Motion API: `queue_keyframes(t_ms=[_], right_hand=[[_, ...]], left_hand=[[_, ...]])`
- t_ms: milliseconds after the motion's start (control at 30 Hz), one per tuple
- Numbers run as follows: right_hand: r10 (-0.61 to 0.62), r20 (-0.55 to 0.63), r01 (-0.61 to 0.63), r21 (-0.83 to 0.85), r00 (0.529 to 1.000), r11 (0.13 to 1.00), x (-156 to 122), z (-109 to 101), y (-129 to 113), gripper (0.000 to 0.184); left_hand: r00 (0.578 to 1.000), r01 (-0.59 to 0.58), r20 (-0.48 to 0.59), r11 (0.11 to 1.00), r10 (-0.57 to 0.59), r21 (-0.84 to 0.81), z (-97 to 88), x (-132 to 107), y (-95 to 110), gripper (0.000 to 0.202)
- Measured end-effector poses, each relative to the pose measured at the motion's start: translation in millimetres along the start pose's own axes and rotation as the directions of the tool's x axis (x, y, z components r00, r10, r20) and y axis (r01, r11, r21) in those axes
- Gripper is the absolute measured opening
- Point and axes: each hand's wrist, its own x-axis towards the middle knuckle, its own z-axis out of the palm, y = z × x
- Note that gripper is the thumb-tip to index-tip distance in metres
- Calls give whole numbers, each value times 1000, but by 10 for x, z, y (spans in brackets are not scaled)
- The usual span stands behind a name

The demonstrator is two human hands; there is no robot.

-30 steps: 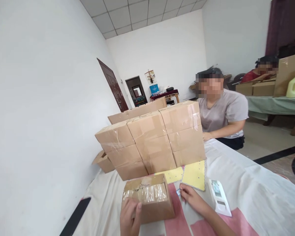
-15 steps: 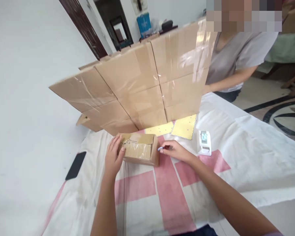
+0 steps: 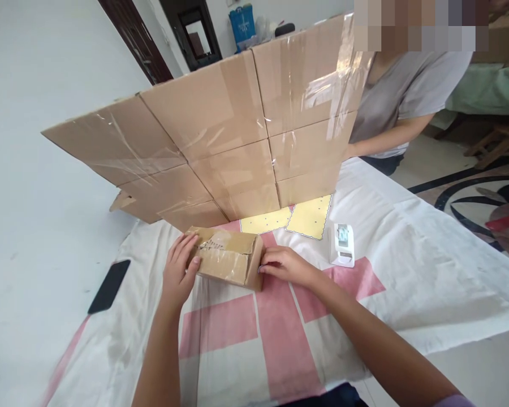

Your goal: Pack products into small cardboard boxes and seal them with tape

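Note:
A small taped cardboard box (image 3: 227, 260) lies on the white and pink cloth-covered table (image 3: 407, 271) in front of me. My left hand (image 3: 178, 272) grips the box's left end, fingers wrapped over its top edge. My right hand (image 3: 283, 265) presses against the box's right end with the fingers curled together; earlier it pinched a small bluish object, which I cannot make out now. Behind the box stands a wall of stacked, taped cardboard cartons (image 3: 220, 135).
A white tape-dispenser-like device (image 3: 341, 244) and two yellow dotted sheets (image 3: 307, 216) lie right of the box. A black phone (image 3: 109, 286) rests by the table's left edge. Another person in a grey shirt (image 3: 407, 96) sits behind the cartons at the right.
My view dropped from the room to the table. My right hand moved left until it touched the box's right end. The left hand stayed on the box's left end.

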Motion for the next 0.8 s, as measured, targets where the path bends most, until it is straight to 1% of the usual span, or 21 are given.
queue_keyframes(t_ms=[233,300,400,467,533,600,733,800], right_hand=[[3,-39,-3,15,999,1000,13,43,27,17],[-11,-48,10,-29,999,1000,11,55,25,16],[-48,-73,36,-148,996,988,4,68,1,12],[-61,-119,31,-237,991,971,0,78,-15,9],[-64,-173,13,-282,983,959,-2,89,-15,7],[-55,-196,4,-253,979,968,0,102,8,6],[0,-186,-23,-124,983,992,12,123,69,7],[13,-185,-37,-125,983,991,20,122,69,8]], left_hand=[[1000,-21,18,1000,21,-17,35,-47,-93,46],[1000,-14,4,1000,14,-25,66,-80,-149,49],[1000,-25,-17,999,24,-29,123,-112,-233,52],[998,-51,-27,998,51,-25,151,-113,-263,53],[996,-76,-37,997,76,-14,166,-104,-266,53],[994,-93,-56,996,93,2,173,-93,-253,54],[990,-109,-86,993,112,43,178,-73,-240,54],[985,-141,-93,988,146,62,177,-64,-245,55]])
